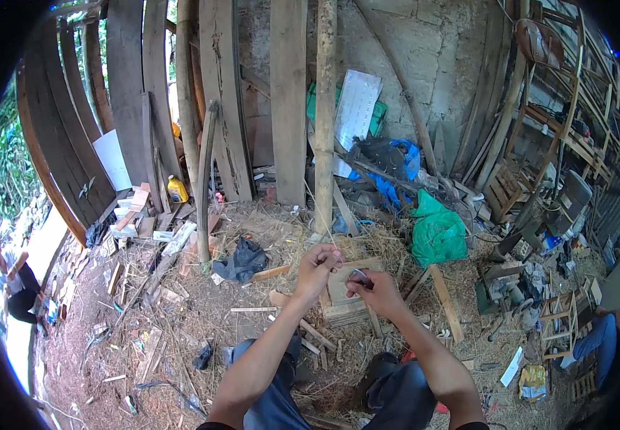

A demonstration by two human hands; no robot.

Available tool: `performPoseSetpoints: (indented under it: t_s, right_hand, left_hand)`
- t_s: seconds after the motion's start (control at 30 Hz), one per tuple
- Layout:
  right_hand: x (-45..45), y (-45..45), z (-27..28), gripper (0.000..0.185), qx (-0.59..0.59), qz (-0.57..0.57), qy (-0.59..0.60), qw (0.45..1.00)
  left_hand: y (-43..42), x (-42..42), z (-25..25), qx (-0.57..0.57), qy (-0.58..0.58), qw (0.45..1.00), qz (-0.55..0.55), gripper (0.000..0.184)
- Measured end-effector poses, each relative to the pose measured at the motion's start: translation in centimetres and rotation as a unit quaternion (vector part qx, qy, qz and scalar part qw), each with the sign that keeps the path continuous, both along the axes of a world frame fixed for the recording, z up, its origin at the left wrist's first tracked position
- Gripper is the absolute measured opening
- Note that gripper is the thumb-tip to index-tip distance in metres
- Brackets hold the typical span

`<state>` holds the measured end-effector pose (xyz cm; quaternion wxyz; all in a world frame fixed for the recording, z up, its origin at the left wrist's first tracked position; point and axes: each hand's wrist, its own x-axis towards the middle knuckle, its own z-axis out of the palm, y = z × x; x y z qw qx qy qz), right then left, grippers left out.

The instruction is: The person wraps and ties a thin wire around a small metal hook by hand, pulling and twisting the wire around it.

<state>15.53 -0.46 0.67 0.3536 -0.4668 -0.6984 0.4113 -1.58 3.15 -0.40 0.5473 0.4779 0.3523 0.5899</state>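
At four o'clock from the closed left hand [318, 266], its hold unclear, the right hand [380, 289] pinches a shiny piece [358, 276].

A narrow gap separates the hands [379, 292]; the pole [324, 115] stands beyond, the block [340, 299] lies below, the sack [439, 233] at right.

Green bag [440, 233], yellow bottle [176, 190], black cloth [241, 259], blue trousers [409, 393]

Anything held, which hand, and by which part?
Right hand holds a small shiny thing; which part it grips can't be told. Left hand: can't tell.
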Motion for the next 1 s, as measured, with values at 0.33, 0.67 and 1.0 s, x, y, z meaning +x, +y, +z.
performPoseSetpoints:
  t_s: [0.33,0.67,1.0]
  right_hand:
    - [2.3,0.6,-1.8,0.015,-0.009,0.048,-0.052,0.997]
    - [2.6,1.7,-3.7,0.022,0.040,-0.013,0.045,0.998]
    - [0.6,0.4,1.8,0.022,-0.021,-0.023,0.238,0.971]
  left_hand:
    - [1.2,-3.8,1.7,0.062,-0.108,0.985,0.123,0.014]
    - [1.0,-4.6,1.3,0.070,-0.064,0.981,0.170,0.014]
    - [-2.4,0.2,2.7,0.010,0.020,0.999,-0.040,0.013]
